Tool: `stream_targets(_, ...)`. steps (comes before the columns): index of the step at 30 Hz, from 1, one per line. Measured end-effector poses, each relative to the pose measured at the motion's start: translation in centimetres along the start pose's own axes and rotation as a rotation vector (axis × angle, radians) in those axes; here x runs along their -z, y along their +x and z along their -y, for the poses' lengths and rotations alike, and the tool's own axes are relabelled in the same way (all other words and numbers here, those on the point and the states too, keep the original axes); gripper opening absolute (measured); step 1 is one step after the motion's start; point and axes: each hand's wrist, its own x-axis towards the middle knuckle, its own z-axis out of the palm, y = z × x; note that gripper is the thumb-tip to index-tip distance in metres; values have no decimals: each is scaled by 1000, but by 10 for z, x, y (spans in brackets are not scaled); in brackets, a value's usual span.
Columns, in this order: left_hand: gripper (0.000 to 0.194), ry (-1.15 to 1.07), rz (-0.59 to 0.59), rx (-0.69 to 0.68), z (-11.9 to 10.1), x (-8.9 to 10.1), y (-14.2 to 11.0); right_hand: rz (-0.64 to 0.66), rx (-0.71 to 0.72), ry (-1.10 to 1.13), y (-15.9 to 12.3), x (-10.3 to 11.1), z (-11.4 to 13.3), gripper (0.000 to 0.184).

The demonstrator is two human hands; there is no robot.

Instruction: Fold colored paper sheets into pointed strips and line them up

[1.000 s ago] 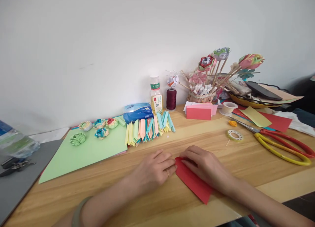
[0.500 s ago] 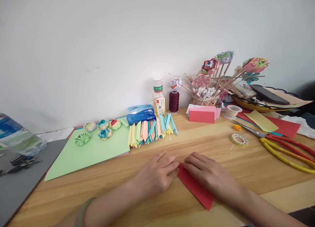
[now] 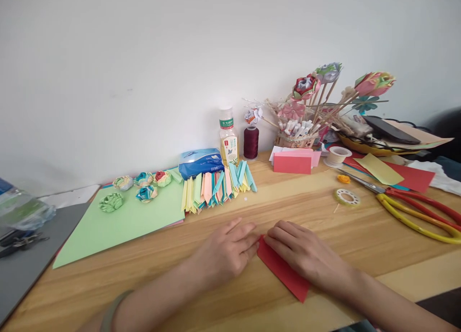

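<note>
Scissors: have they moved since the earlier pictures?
No. Judged against the tape roll, the scissors lie where they did; only the camera's view has shifted.

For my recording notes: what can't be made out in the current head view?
All in the head view:
Red paper: partly hidden under the right hand.
Scissors: handle ends cut off by the right edge.
Plastic bottle at far left: cut off by the left edge.
White scrap: too small to identify.

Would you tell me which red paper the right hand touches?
The front red paper, under the right hand; the red slip by the basket and red sheet by the scissors lie farther back.
</note>
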Motion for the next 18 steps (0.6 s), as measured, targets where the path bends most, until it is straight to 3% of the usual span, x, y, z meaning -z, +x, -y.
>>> stream_targets(13,28,-4,-34,-12,-4,1,5,55,-8,-84,1,-1,3,34)
stream_targets(18,25,-9,0,-19,-1,-5,-2,70,-42,11,-14,14,-4,34)
